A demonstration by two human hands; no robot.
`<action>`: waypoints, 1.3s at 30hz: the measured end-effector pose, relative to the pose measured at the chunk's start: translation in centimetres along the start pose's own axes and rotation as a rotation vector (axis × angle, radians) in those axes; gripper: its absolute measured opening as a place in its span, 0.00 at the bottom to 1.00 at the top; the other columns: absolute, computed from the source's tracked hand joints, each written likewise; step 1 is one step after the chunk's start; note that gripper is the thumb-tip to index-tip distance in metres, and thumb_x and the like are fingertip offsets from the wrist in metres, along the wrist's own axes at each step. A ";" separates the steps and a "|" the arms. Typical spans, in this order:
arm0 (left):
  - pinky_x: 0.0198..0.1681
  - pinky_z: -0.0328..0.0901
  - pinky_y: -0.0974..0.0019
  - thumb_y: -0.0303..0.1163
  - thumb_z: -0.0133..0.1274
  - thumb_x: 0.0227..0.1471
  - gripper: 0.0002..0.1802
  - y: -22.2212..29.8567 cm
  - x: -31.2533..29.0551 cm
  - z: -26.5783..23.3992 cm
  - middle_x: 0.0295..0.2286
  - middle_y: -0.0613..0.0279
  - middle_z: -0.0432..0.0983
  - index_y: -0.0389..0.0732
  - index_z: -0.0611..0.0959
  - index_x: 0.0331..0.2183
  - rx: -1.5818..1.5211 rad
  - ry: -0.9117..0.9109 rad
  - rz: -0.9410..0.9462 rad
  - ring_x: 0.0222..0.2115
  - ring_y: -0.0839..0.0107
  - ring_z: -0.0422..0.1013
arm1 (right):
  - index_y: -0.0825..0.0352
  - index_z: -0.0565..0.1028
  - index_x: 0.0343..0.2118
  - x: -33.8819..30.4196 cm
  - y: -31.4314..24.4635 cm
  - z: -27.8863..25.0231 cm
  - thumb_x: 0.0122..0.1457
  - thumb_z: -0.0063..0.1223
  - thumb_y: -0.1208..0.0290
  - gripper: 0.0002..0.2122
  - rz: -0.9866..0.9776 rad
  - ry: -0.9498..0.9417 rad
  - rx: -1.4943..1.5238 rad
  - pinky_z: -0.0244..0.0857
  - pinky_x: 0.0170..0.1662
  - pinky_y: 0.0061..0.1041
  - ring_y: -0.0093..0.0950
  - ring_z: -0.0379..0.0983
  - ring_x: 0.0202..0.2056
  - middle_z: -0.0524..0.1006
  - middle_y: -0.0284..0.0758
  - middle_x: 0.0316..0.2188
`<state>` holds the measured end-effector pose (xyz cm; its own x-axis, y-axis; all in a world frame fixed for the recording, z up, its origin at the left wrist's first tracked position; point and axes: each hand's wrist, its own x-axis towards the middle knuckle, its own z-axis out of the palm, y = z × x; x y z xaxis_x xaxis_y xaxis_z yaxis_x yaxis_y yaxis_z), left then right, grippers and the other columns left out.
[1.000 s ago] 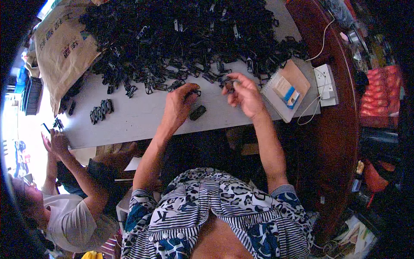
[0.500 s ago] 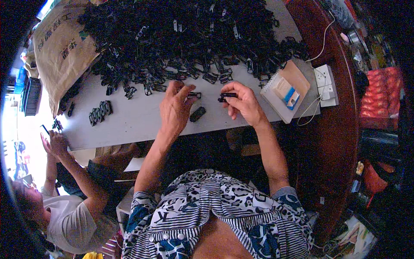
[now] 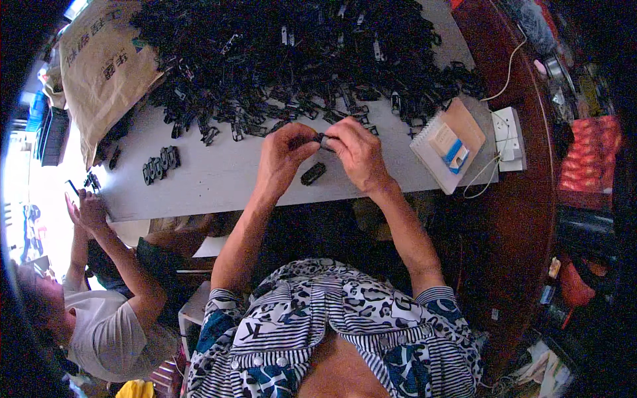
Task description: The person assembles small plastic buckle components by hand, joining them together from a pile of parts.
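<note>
My left hand [image 3: 284,158] and my right hand [image 3: 359,156] meet above the table's near part, fingertips almost touching. Both are closed in a pinch on small black plastic parts [image 3: 322,139] brought together between them. The fingers cover most of these, so I cannot tell whether they are joined. Just below the hands, a dark oblong piece [image 3: 313,174] lies on the light tabletop [image 3: 232,182]. Beyond the hands spreads a big heap of loose black plastic parts [image 3: 285,66]. To the left, several similar black pieces [image 3: 161,165] stand side by side in a short row.
A brown paper sack [image 3: 109,73] leans over the table's left end. On the right lie a spiral notebook [image 3: 438,159] with a small box on it and a white power strip [image 3: 507,139] with cables. At the left, another person [image 3: 113,325] holds a thin dark object.
My hands were apart, each with a small black part. They have come together, the right moving left, and the parts now meet between the fingertips. The view has shifted slightly.
</note>
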<state>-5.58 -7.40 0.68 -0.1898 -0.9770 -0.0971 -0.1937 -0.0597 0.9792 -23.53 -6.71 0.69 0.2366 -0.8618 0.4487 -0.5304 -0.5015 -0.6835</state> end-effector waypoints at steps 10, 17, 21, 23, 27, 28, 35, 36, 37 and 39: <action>0.28 0.64 0.73 0.22 0.60 0.44 0.09 -0.3 0.0 -0.6 0.25 0.66 0.75 0.37 0.79 0.31 -0.123 0.024 -0.098 0.25 0.78 0.68 | 0.67 0.74 0.36 0.5 -0.6 0.8 0.49 0.59 0.77 0.11 0.161 -0.092 0.113 0.68 0.38 0.32 0.39 0.73 0.35 0.73 0.39 0.33; 0.27 0.64 0.70 0.22 0.60 0.44 0.09 -0.9 -0.3 -0.5 0.25 0.65 0.74 0.37 0.80 0.32 -0.164 0.056 -0.025 0.24 0.74 0.69 | 0.65 0.72 0.40 0.2 0.0 1.0 0.45 0.61 0.77 0.17 0.062 -0.077 -0.016 0.68 0.41 0.35 0.42 0.72 0.39 0.72 0.41 0.38; 0.31 0.65 0.59 0.26 0.62 0.38 0.17 -1.6 -0.8 -0.7 0.28 0.60 0.72 0.44 0.82 0.36 0.529 0.208 0.239 0.28 0.59 0.71 | 0.67 0.74 0.36 0.3 -0.1 0.7 0.42 0.63 0.80 0.16 0.124 -0.064 -0.094 0.68 0.40 0.31 0.37 0.72 0.38 0.72 0.37 0.34; 0.32 0.65 0.57 0.27 0.63 0.37 0.19 -1.9 -0.9 -0.6 0.30 0.58 0.72 0.46 0.82 0.37 0.575 0.184 0.170 0.30 0.55 0.71 | 0.67 0.74 0.35 0.4 0.0 1.2 0.41 0.63 0.80 0.16 0.072 -0.058 -0.131 0.68 0.40 0.31 0.37 0.71 0.38 0.72 0.36 0.34; 0.31 0.65 0.57 0.28 0.63 0.37 0.17 -2.4 -0.8 -0.4 0.29 0.59 0.72 0.46 0.83 0.36 0.563 0.218 0.237 0.30 0.55 0.72 | 0.65 0.74 0.34 0.5 0.0 1.6 0.37 0.65 0.79 0.17 0.000 -0.076 -0.222 0.67 0.40 0.32 0.35 0.70 0.38 0.72 0.35 0.32; 0.32 0.65 0.57 0.29 0.63 0.37 0.16 -2.5 -0.8 -0.4 0.29 0.60 0.72 0.47 0.83 0.35 0.575 0.211 0.233 0.30 0.55 0.72 | 0.65 0.74 0.34 0.5 0.0 1.6 0.37 0.65 0.79 0.17 0.000 -0.077 -0.221 0.67 0.40 0.32 0.35 0.70 0.38 0.72 0.35 0.32; 0.32 0.66 0.56 0.29 0.63 0.36 0.16 -1.6 -0.9 -0.2 0.30 0.61 0.72 0.47 0.83 0.34 0.615 0.195 0.216 0.31 0.56 0.72 | 0.65 0.75 0.31 0.5 -0.3 1.6 0.36 0.65 0.80 0.15 -0.051 -0.093 -0.238 0.67 0.38 0.32 0.35 0.70 0.37 0.71 0.34 0.31; 0.32 0.66 0.56 0.29 0.64 0.36 0.16 -1.6 -0.9 -0.1 0.30 0.61 0.72 0.47 0.83 0.34 0.634 0.187 0.199 0.31 0.56 0.73 | 0.66 0.75 0.30 0.5 -0.3 1.6 0.36 0.64 0.81 0.15 -0.064 -0.092 -0.243 0.67 0.38 0.32 0.35 0.70 0.37 0.71 0.34 0.31; 0.32 0.66 0.56 0.29 0.64 0.35 0.17 -1.6 -0.9 -0.1 0.30 0.61 0.73 0.47 0.83 0.34 0.654 0.179 0.182 0.32 0.56 0.73 | 0.66 0.75 0.30 0.4 -0.1 1.7 0.36 0.64 0.81 0.15 -0.063 -0.092 -0.243 0.67 0.38 0.32 0.35 0.70 0.37 0.71 0.34 0.31; 0.32 0.67 0.57 0.28 0.64 0.35 0.17 -2.0 -0.9 -0.2 0.31 0.60 0.73 0.46 0.83 0.34 0.625 0.173 0.211 0.32 0.56 0.73 | 0.67 0.75 0.30 0.1 0.5 2.2 0.36 0.64 0.82 0.14 -0.048 -0.165 -0.277 0.66 0.37 0.31 0.35 0.70 0.37 0.70 0.35 0.30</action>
<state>-4.85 -6.44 -1.19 -0.1381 -0.9765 0.1655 -0.6991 0.2145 0.6821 -22.04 -7.21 -0.90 0.3831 -0.8500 0.3616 -0.7116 -0.5212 -0.4711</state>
